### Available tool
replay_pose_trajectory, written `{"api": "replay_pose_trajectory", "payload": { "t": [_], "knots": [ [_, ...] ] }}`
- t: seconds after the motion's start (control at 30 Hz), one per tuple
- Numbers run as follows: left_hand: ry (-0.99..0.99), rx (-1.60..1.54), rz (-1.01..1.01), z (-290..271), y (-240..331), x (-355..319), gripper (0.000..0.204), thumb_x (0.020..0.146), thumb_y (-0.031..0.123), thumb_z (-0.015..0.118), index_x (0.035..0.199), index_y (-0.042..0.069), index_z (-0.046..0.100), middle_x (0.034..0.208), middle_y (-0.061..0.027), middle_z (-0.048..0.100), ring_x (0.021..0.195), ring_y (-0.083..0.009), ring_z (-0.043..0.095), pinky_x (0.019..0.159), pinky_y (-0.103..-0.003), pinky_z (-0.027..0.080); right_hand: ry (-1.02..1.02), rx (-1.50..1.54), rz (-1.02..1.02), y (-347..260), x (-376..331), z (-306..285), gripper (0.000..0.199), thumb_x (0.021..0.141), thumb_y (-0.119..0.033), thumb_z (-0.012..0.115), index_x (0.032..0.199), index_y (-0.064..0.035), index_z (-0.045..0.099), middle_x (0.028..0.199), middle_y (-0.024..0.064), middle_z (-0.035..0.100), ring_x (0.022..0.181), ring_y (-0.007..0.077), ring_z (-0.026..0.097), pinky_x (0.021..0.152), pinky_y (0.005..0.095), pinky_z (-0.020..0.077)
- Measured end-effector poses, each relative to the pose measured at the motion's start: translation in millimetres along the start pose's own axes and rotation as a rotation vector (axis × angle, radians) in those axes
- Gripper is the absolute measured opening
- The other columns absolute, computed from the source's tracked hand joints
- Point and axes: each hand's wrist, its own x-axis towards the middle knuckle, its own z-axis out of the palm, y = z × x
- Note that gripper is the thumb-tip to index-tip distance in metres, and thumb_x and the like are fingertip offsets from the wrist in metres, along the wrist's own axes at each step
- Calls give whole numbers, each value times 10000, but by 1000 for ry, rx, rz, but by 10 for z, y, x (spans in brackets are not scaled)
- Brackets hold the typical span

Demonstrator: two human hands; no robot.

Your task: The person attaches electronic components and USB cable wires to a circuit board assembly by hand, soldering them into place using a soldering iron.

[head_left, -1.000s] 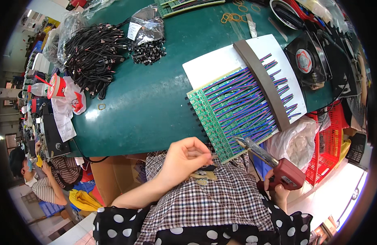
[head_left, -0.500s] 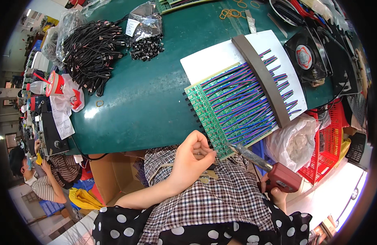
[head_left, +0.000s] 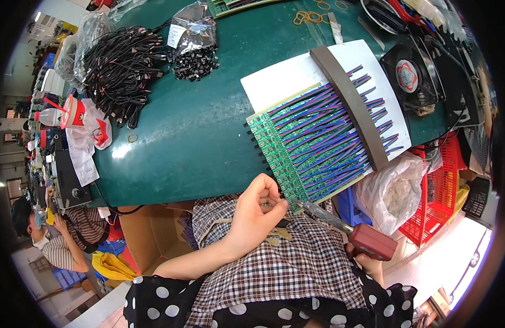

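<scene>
My left hand [head_left: 258,210] is closed in a pinch at the near corner of a green circuit board panel [head_left: 288,164]. Whatever its fingertips hold is too small or hidden to make out. From the panel run rows of blue, red and black wires [head_left: 329,139], pressed flat under a curved brown bar [head_left: 351,101] on a white sheet [head_left: 274,85]. My right hand [head_left: 368,264] grips a dark red soldering gun [head_left: 373,242] from below, partly hidden by it. The gun's long metal tip points left and reaches the panel's near corner, close beside my left fingertips.
Black cables [head_left: 124,71] lie heaped at the far left, near a bag of small black parts [head_left: 193,30]. A fan [head_left: 408,76] stands at the right. Below it are a plastic bag [head_left: 392,188] and red basket [head_left: 436,191]. Another person [head_left: 66,240] sits at the left.
The soldering gun has moved a little left and toward me, bringing its tip nearer my left fingertips. My left hand has stayed nearly in place.
</scene>
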Motion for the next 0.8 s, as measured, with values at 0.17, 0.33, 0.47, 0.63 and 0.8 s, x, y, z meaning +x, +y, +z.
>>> {"api": "replay_pose_trajectory", "payload": {
  "t": [0.17, 0.33, 0.47, 0.63, 0.8],
  "knots": [
    [-7, -3, -3, -10, -7, 12, 213, 822, -63, 574, 852, 54, 398, 807, -57, 578, 765, -110, 601, 706, -250, 497, 0, -12, -52, 43, 3, -11, 692, 655, -228, 805, 1188, 91, 502, 815, 83, 640, 658, 125, 581, 603, 246, 462],
    [-10, -14, -5, -16, -3, 15, 214, 824, -57, 576, 851, 56, 395, 800, -54, 580, 761, -108, 600, 703, -247, 493, -7, -31, -36, 92, -7, -43, 704, 658, -218, 804, 1215, 76, 492, 831, 91, 644, 688, 139, 590, 638, 271, 474],
    [-8, -1, -3, -2, 1, 13, 216, 824, -54, 576, 853, 58, 394, 802, -55, 579, 759, -107, 597, 703, -247, 492, 13, -49, -25, 108, -31, -56, 669, 672, -261, 803, 1161, 64, 484, 787, 77, 602, 652, 131, 545, 604, 262, 430],
    [5, 15, 3, 14, -25, 5, 216, 826, -58, 574, 858, 55, 392, 811, -53, 568, 766, -105, 590, 701, -249, 494, 24, -109, -12, 5, -20, -15, 672, 651, -274, 796, 1159, 83, 538, 820, 74, 655, 682, 127, 589, 659, 262, 469],
    [7, 53, 3, 16, -34, -5, 213, 830, -71, 562, 862, 51, 390, 838, -48, 552, 782, -88, 578, 705, -236, 502, 53, -123, 87, -117, -37, 32, 667, 639, -301, 797, 1128, 87, 559, 827, 75, 664, 677, 125, 605, 632, 246, 476]
  ]
}}
